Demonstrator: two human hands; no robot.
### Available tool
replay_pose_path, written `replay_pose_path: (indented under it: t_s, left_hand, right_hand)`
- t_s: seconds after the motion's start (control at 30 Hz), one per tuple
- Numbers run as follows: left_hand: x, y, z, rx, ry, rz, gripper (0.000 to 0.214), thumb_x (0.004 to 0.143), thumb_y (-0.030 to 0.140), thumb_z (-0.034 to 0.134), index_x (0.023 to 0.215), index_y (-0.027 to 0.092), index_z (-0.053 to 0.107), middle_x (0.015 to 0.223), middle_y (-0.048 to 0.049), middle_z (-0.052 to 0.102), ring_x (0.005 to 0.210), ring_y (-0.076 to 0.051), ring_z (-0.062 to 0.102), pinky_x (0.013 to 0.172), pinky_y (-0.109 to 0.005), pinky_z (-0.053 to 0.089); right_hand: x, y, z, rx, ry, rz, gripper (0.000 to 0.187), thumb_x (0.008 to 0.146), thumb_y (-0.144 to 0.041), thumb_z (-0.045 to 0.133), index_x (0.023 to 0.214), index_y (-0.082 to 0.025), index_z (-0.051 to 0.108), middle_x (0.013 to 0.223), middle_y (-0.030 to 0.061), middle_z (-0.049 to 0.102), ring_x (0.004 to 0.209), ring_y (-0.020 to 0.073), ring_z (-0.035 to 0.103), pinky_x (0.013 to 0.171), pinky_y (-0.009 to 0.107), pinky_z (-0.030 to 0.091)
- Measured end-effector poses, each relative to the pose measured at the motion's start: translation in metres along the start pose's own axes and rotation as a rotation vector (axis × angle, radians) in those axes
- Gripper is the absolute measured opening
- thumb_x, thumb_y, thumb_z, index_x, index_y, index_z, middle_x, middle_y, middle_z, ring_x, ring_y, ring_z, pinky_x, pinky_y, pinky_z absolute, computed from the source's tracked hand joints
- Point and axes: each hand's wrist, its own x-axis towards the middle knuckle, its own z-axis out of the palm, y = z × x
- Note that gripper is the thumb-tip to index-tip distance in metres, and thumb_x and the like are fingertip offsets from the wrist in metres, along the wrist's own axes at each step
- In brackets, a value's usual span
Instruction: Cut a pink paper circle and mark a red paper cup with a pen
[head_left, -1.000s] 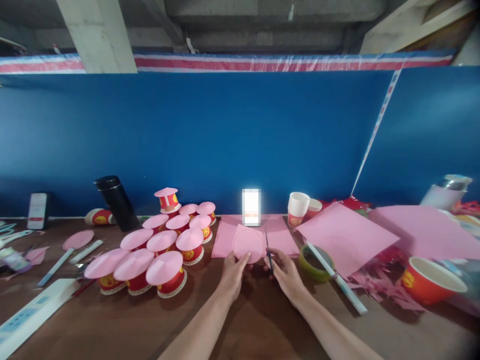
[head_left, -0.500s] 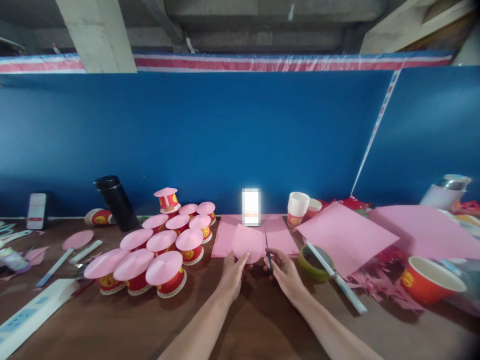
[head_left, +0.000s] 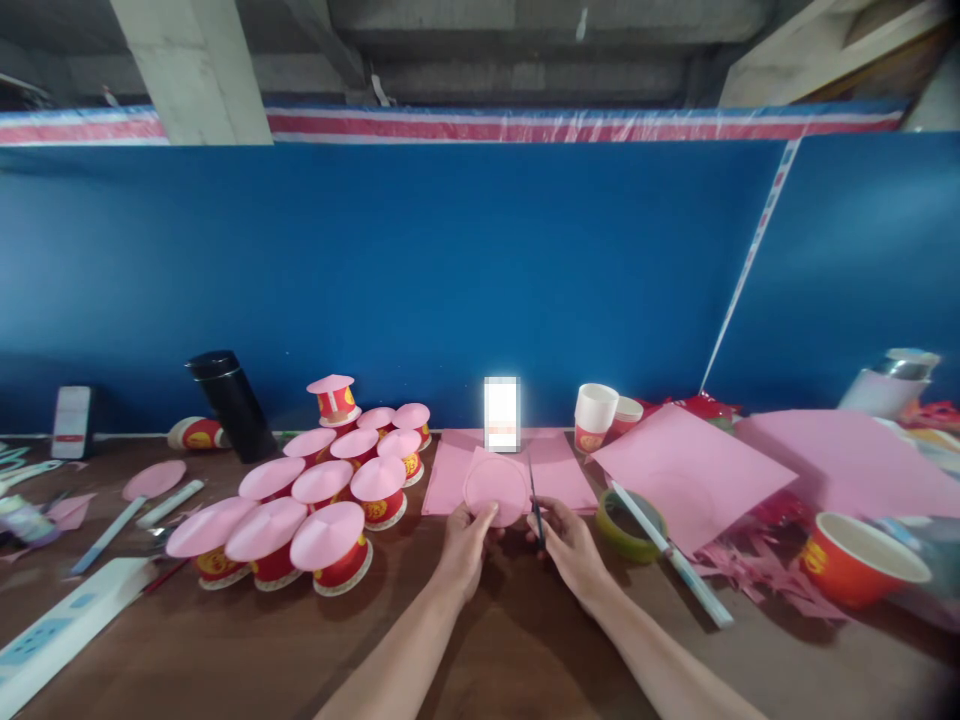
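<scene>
Between thumb and fingers, my left hand (head_left: 466, 545) pinches the lower edge of a pink paper piece (head_left: 495, 488) with a rounded outline and a corner at its top. My right hand (head_left: 566, 545) is closed round the handles of dark scissors (head_left: 535, 505), whose blades point away from me, just right of the paper's edge. Flat pink sheets (head_left: 562, 470) lie behind both hands. To the left stand several red paper cups (head_left: 379, 508) turned upside down, each topped by a pink paper cone (head_left: 328, 536).
A roll of green tape (head_left: 634, 530) and a white-blue stick (head_left: 675, 560) lie right of my hands. Beyond are pink scraps (head_left: 772, 575), a large red paper bowl (head_left: 859, 560) and white cups (head_left: 596, 410). A power strip (head_left: 67, 630) and black flask (head_left: 232, 405) are at left.
Hardly anything differs. Both hands, the paper and the scissors stay in nearly the same place, and the view has shifted very slightly.
</scene>
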Motion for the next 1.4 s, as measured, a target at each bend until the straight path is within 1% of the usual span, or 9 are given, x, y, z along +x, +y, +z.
replay_pose_path:
  t_s: [0.13,0.33,0.5,0.77,0.97,1.07,1.23,1.4]
  left_hand:
    - [-0.0012,0.0007,0.0006,0.003,0.012,-0.001,0.03,0.059,0.036,0.074,0.073,0.013,0.061,0.062,0.0,0.063,0.052,-0.008,0.054,0.052,-0.02,0.041]
    - [-0.0011,0.0021,0.001,0.023,0.011,0.007,0.03,0.058,0.036,0.074,0.071,0.013,0.061,0.061,-0.0008,0.063,0.053,-0.01,0.055,0.052,-0.021,0.041]
    - [-0.0008,0.0019,0.0008,0.029,0.003,0.018,0.031,0.058,0.037,0.074,0.074,0.013,0.064,0.067,-0.0029,0.067,0.056,-0.011,0.057,0.054,-0.022,0.042]
    - [0.0001,0.0,0.0008,0.008,0.008,0.006,0.033,0.057,0.036,0.075,0.075,0.012,0.062,0.065,-0.0028,0.065,0.052,-0.01,0.056,0.054,-0.022,0.042]
    - [0.0008,-0.0001,0.0012,0.017,0.031,-0.002,0.033,0.054,0.036,0.077,0.071,0.012,0.061,0.061,-0.0017,0.064,0.053,-0.011,0.056,0.055,-0.023,0.043]
    - [0.0005,0.0006,0.0015,0.023,0.023,0.005,0.031,0.055,0.035,0.077,0.07,0.013,0.061,0.059,-0.0007,0.063,0.054,-0.01,0.056,0.055,-0.022,0.043]
    - [0.001,-0.0003,0.0005,0.016,0.006,0.012,0.029,0.057,0.033,0.076,0.074,0.013,0.062,0.064,-0.002,0.065,0.057,-0.011,0.058,0.057,-0.023,0.044]
    - [0.0011,-0.0009,0.0006,-0.001,0.005,0.0,0.031,0.057,0.034,0.076,0.074,0.012,0.062,0.067,-0.0033,0.067,0.057,-0.011,0.058,0.057,-0.022,0.044]
  right_hand:
    - [0.0002,0.0006,-0.0004,0.007,0.01,0.007,0.046,0.069,-0.048,0.066,0.102,-0.017,0.057,0.078,0.0031,0.064,0.065,0.015,0.059,0.043,0.019,0.043]
    - [-0.0008,-0.0002,-0.0004,-0.011,-0.006,-0.006,0.043,0.074,-0.046,0.063,0.104,-0.017,0.055,0.077,0.0031,0.063,0.065,0.0147,0.059,0.044,0.019,0.044]
    - [-0.0006,-0.001,-0.0004,-0.011,-0.018,0.004,0.042,0.074,-0.046,0.063,0.103,-0.017,0.055,0.078,0.003,0.062,0.066,0.0147,0.058,0.044,0.018,0.043]
    - [0.0002,0.0006,-0.0001,-0.004,-0.015,-0.003,0.041,0.074,-0.045,0.063,0.103,-0.017,0.055,0.075,0.0019,0.061,0.064,0.0134,0.057,0.044,0.018,0.042]
    - [-0.0012,-0.0037,0.0006,-0.013,-0.004,-0.003,0.045,0.072,-0.047,0.064,0.104,-0.016,0.056,0.077,0.0039,0.062,0.065,0.015,0.059,0.043,0.019,0.044]
    - [-0.0015,-0.0054,0.0006,-0.017,-0.001,0.001,0.046,0.071,-0.048,0.065,0.104,-0.016,0.056,0.076,0.004,0.062,0.065,0.0155,0.059,0.043,0.02,0.044]
    - [-0.0008,-0.0022,0.0002,0.001,0.0,0.01,0.044,0.07,-0.048,0.066,0.102,-0.018,0.058,0.078,0.0029,0.063,0.065,0.0148,0.059,0.043,0.019,0.043]
    - [-0.0008,-0.0009,0.0002,0.009,-0.008,0.002,0.044,0.072,-0.046,0.065,0.104,-0.017,0.056,0.078,0.0032,0.063,0.064,0.0137,0.058,0.043,0.018,0.043]
